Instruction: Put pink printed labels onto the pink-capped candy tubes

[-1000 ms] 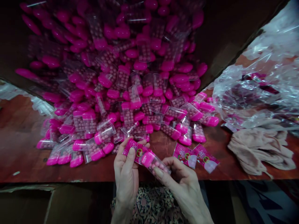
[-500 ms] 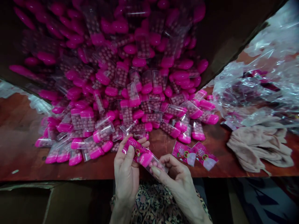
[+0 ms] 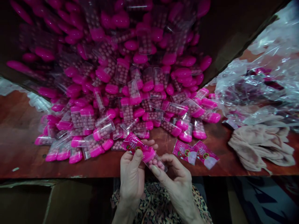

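My left hand (image 3: 132,175) is closed on a small pink printed plastic bag (image 3: 132,141), its thumb pressed on top. Between the fingers and thumb of my right hand (image 3: 179,180) is the lower end of a small clear container of pink balls (image 3: 156,161). The container tilts, its pink cap toward my left hand and up against the printed bag. I cannot tell whether the cap sits inside the bag or just touches it. Two more printed bags, one of them a left bag (image 3: 184,151) and the other a right bag (image 3: 206,154), lie on the table beside my right hand.
A large heap of similar pink-capped containers (image 3: 127,109) spills from a dark box (image 3: 230,40) onto the reddish table (image 3: 25,155). Crumpled clear plastic (image 3: 243,90) and a pale cloth glove (image 3: 261,146) lie on the right. An open cardboard box (image 3: 67,202) stands below the table edge.
My left hand has shifted slightly right and down, closer to my right hand, with the bag and container moving along. My right hand keeps its grip on the container's end.
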Demonstrator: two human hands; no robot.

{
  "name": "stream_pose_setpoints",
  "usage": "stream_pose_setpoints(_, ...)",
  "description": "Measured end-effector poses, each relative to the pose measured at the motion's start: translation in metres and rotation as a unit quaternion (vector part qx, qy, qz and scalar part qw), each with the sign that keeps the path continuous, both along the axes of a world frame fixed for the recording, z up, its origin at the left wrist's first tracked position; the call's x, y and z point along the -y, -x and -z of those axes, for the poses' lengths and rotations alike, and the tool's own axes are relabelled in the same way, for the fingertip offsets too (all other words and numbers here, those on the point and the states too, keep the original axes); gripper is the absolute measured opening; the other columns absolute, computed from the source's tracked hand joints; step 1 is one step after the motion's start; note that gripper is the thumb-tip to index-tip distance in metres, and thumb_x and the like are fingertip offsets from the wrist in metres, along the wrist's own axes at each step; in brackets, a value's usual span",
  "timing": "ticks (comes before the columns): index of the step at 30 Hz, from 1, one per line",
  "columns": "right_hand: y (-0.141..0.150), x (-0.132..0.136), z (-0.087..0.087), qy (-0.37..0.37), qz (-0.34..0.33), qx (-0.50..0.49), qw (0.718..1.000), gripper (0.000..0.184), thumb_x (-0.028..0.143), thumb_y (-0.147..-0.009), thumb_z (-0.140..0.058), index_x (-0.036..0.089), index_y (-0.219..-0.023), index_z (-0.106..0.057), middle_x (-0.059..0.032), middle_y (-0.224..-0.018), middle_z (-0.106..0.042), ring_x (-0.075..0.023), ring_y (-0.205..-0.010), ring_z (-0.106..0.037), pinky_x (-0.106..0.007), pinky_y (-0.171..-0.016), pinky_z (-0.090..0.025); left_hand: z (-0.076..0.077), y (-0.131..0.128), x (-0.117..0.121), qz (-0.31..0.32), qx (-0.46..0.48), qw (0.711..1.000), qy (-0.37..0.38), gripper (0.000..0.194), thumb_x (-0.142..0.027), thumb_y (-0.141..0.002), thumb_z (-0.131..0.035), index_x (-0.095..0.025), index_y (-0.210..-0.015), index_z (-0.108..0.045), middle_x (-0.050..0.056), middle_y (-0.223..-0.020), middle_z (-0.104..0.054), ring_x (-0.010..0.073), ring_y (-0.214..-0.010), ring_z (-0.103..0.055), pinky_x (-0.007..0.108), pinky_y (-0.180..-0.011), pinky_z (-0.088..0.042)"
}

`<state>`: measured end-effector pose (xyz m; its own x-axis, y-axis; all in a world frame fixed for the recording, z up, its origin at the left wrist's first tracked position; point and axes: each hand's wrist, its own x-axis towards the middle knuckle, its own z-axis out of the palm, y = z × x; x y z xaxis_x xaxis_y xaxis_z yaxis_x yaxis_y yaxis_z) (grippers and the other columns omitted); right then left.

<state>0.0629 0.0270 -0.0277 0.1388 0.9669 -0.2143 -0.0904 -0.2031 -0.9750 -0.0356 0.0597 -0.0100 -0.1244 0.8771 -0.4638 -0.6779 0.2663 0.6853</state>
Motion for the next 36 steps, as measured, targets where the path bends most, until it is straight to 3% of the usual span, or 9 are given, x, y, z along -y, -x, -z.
stream_pose_setpoints(4,0.003,0.0,0.001,-0.071,0.017,0.065,0.995,0.008,0.025,-0.076,-0.067,0.021,-0.079,-0.061,0.0021,-0.068,-0.059,-0.0113,-0.059,-0.056,-0.022,-0.055,-0.047,0.0,-0.001,0.0,-0.001,0.011,1.0,-0.001,0.022,-0.035,-0.064,-0.077,-0.016,-0.074,-0.071,0.008,-0.075,-0.073,0.0237,-0.072,-0.069,0.037,-0.07,-0.055)
stream_pose_setpoints(8,0.005,-0.002,-0.002,-0.097,0.015,0.093,0.991,0.006,0.021,-0.076,-0.066,0.021,-0.078,-0.06,0.0022,-0.067,-0.057,-0.0107,-0.059,-0.054,-0.022,-0.054,-0.045,0.0,0.001,-0.001,0.033,0.033,0.999,0.007,0.025,-0.039,-0.065,-0.075,-0.017,-0.076,-0.072,0.008,-0.075,-0.073,0.0225,-0.067,-0.068,0.036,-0.065,-0.055)
stream_pose_setpoints(14,0.006,0.0,0.0,0.003,-0.02,-0.012,1.0,0.015,0.03,-0.074,-0.069,0.019,-0.074,-0.058,0.0032,-0.064,-0.056,-0.009,-0.055,-0.051,-0.019,-0.051,-0.042,0.002,0.004,0.0,0.049,0.029,0.998,0.005,0.04,-0.053,-0.062,-0.072,-0.017,-0.078,-0.072,0.009,-0.078,-0.073,0.0232,-0.069,-0.067,0.035,-0.063,-0.055)
stream_pose_setpoints(20,0.007,-0.001,0.005,0.042,-0.029,-0.089,0.995,0.019,0.033,-0.074,-0.07,0.019,-0.074,-0.057,0.004,-0.064,-0.056,-0.0073,-0.054,-0.048,-0.017,-0.05,-0.041,0.005,0.006,-0.001,0.048,0.017,0.999,0.004,0.036,-0.041,-0.058,-0.079,-0.016,-0.082,-0.073,0.008,-0.074,-0.073,0.0215,-0.064,-0.067,0.034,-0.063,-0.055)
stream_pose_setpoints(26,0.009,-0.001,0.004,-0.061,-0.013,0.063,0.996,0.009,0.022,-0.075,-0.068,0.02,-0.076,-0.059,0.0047,-0.064,-0.056,-0.0069,-0.055,-0.05,-0.016,-0.05,-0.04,0.001,0.003,-0.002,-0.008,0.001,0.998,0.054,0.022,-0.035,-0.063,-0.077,-0.015,-0.069,-0.07,0.006,-0.065,-0.072,0.018,-0.056,-0.066,0.032,-0.062,-0.054)
stream_pose_setpoints(32,0.009,0.0,0.008,-0.043,-0.034,0.054,0.997,0.01,0.024,-0.077,-0.067,0.02,-0.076,-0.058,0.0039,-0.066,-0.059,-0.0081,-0.055,-0.054,-0.017,-0.05,-0.043,0.001,0.001,-0.001,-0.01,-0.001,0.998,0.065,0.025,-0.037,-0.065,-0.075,-0.014,-0.074,-0.07,0.007,-0.067,-0.072,0.018,-0.057,-0.066,0.032,-0.061,-0.054)
stream_pose_setpoints(36,0.01,0.001,0.01,-0.071,-0.042,0.086,0.993,0.01,0.024,-0.077,-0.066,0.02,-0.075,-0.058,0.0039,-0.065,-0.057,-0.0079,-0.054,-0.051,-0.017,-0.049,-0.04,0.0,0.002,0.0,-0.021,0.0,0.997,0.068,0.026,-0.038,-0.064,-0.076,-0.014,-0.074,-0.07,0.007,-0.067,-0.072,0.0178,-0.056,-0.066,0.032,-0.06,-0.054)
